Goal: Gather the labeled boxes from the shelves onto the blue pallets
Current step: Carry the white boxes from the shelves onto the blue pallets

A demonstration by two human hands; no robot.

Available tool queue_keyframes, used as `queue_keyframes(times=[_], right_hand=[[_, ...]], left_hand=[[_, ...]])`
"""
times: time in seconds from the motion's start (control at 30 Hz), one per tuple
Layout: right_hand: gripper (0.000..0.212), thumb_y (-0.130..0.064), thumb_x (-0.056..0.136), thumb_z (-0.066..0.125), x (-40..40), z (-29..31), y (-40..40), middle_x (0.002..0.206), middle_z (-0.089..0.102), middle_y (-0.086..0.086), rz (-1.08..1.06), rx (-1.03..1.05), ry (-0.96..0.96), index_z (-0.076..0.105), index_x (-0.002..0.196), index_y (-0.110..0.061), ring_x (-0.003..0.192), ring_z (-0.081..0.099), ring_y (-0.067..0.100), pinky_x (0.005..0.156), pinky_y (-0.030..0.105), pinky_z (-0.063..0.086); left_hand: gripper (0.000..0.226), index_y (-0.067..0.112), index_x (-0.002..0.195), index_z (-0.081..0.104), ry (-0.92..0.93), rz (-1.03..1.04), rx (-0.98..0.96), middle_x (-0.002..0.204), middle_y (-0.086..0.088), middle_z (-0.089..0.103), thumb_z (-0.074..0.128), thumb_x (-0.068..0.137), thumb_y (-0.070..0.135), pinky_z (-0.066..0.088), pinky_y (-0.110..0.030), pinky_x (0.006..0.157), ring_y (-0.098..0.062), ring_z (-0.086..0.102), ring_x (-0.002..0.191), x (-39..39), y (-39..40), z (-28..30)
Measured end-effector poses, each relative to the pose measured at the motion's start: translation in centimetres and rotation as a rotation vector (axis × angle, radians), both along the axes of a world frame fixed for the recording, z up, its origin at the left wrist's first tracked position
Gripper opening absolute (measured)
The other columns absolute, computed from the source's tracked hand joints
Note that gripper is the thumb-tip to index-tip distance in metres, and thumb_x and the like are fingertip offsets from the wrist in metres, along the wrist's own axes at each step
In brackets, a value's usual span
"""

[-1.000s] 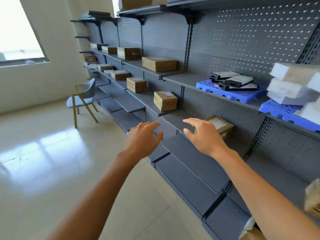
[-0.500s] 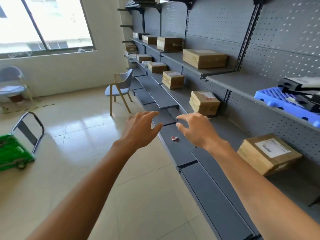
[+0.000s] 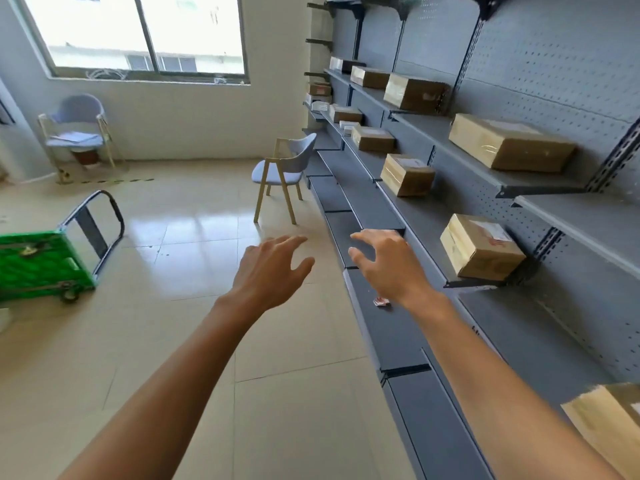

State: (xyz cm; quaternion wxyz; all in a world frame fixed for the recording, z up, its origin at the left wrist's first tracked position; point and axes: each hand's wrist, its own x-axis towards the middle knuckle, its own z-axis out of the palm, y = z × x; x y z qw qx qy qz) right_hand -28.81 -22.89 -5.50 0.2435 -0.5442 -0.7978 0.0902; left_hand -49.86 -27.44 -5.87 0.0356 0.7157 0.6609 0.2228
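Along the right wall, grey shelves (image 3: 429, 233) carry brown boxes (image 3: 479, 251) on several tiers, nearest one at lower right. Your left hand (image 3: 268, 271) and right hand (image 3: 389, 266) hover mid-scene, fingers spread, holding nothing. Far left: green cart (image 3: 38, 268); beyond: chair (image 3: 284, 168).

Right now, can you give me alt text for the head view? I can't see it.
Both hands, left hand and right hand, reach forward open and empty toward grey shelves holding cardboard boxes. A green cart and chair stand on the floor.
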Motion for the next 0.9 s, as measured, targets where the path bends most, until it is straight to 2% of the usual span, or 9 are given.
queue_keyframes(times=[0.23, 0.43, 0.6, 0.9], right_hand=[[0.041, -0.035, 0.099, 0.056, -7.5, -1.1, 9.3, 0.140, 0.058, -0.001, -0.010, -0.047, 0.011, 0.058, 0.137, -0.021, 0.133, 0.049, 0.021, 0.111, 0.048, 0.038], [0.045, -0.035, 0.101, 0.053, -11.8, -0.8, 16.1, 0.146, 0.054, 0.001, -0.027, -0.010, -0.079, 0.052, 0.143, -0.020, 0.135, 0.046, 0.022, 0.111, 0.042, 0.034], [0.045, -0.035, 0.101, 0.052, -13.5, -1.1, 22.5, 0.146, 0.053, 0.003, -0.034, -0.011, -0.138, 0.052, 0.144, -0.020, 0.136, 0.045, 0.024, 0.110, 0.042, 0.034], [0.045, -0.034, 0.100, 0.054, -13.4, -3.0, 38.0, 0.147, 0.052, 0.004, -0.028, -0.050, -0.047, 0.052, 0.143, -0.019, 0.137, 0.044, 0.023, 0.109, 0.039, 0.037]], left_hand=[[0.050, 0.022, 0.143, 0.052, -0.042, -0.028, 0.043, 0.147, 0.001, 0.054, 0.054, 0.099, 0.046, 0.045, -0.048, 0.104, -0.023, 0.050, 0.133, -7.6, 11.1, -0.8], [0.053, 0.022, 0.146, 0.048, 0.001, -0.062, 0.014, 0.146, 0.000, 0.055, 0.053, 0.099, 0.048, 0.045, -0.051, 0.105, -0.024, 0.051, 0.133, -11.9, 18.9, -0.3], [0.053, 0.023, 0.146, 0.048, 0.031, -0.063, -0.005, 0.144, -0.001, 0.057, 0.053, 0.099, 0.047, 0.044, -0.050, 0.104, -0.025, 0.053, 0.131, -14.3, 25.1, -0.5], [0.048, 0.022, 0.142, 0.054, 0.019, -0.038, 0.011, 0.140, -0.002, 0.061, 0.056, 0.099, 0.043, 0.046, -0.049, 0.101, -0.026, 0.056, 0.127, -14.6, 39.3, -0.9]])
